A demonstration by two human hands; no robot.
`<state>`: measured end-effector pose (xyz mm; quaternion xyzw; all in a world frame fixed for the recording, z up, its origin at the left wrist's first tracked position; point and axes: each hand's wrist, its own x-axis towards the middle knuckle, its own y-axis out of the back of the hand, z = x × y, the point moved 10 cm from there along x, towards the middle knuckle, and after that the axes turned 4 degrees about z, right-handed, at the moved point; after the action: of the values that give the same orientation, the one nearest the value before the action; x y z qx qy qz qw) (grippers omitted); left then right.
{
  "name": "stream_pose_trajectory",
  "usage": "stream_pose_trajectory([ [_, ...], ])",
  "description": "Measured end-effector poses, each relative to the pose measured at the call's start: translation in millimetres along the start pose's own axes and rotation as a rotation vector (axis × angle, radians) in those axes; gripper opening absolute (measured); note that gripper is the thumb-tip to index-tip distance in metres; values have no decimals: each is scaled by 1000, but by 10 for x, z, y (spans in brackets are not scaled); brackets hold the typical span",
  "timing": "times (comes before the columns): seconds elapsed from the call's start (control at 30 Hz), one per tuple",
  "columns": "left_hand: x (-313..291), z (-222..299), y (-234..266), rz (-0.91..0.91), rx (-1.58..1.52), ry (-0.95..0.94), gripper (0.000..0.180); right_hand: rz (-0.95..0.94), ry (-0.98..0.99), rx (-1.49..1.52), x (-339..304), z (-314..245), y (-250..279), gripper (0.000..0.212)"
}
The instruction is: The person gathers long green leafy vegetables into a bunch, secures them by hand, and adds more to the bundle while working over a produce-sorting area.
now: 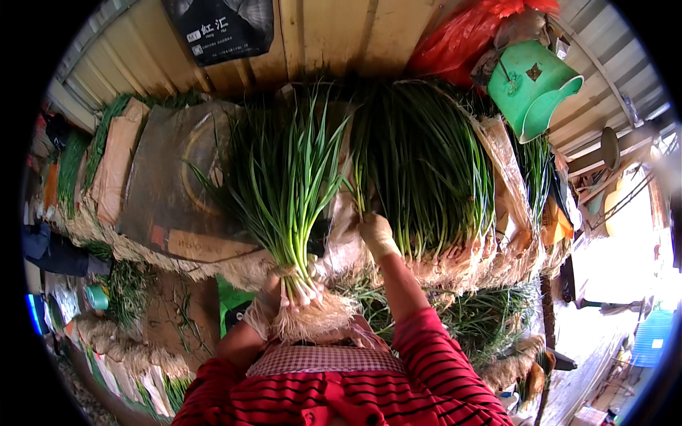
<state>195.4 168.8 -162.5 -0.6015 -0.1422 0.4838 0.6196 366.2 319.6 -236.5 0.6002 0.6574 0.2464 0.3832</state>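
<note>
A thick bunch of green onions [295, 199] stands upright in front of me, leaves pointing away and pale roots toward my body. Around its white stems, just above the roots, my gloved left hand [266, 298] is closed; the bunch hides part of its fingers. Farther right, my right hand [376, 236], also in a light glove, closes on the lower stems of a few green onion stalks [360, 181]. These stalks lie at the left edge of a large laid-out row of green onions [433, 163], whose roots hang over the near edge.
Left of the bunch, a dark sheet [177, 170] and a cardboard piece [206, 245] cover part of the pile. Loose green leaves [483, 319] lie below on the right. A green plastic scoop-like container [533, 85] and a red plastic bag [455, 42] are at the back right.
</note>
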Motion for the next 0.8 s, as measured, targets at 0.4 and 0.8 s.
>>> stream_pose_trajectory([
  [0.4,-78,-208,163,-44,23,259,60,-372,209,227,-1127,-1020,198,49],
  [0.8,-17,-192,380,38,-115,207,46,-242,337,-84,-1184,-518,118,12],
])
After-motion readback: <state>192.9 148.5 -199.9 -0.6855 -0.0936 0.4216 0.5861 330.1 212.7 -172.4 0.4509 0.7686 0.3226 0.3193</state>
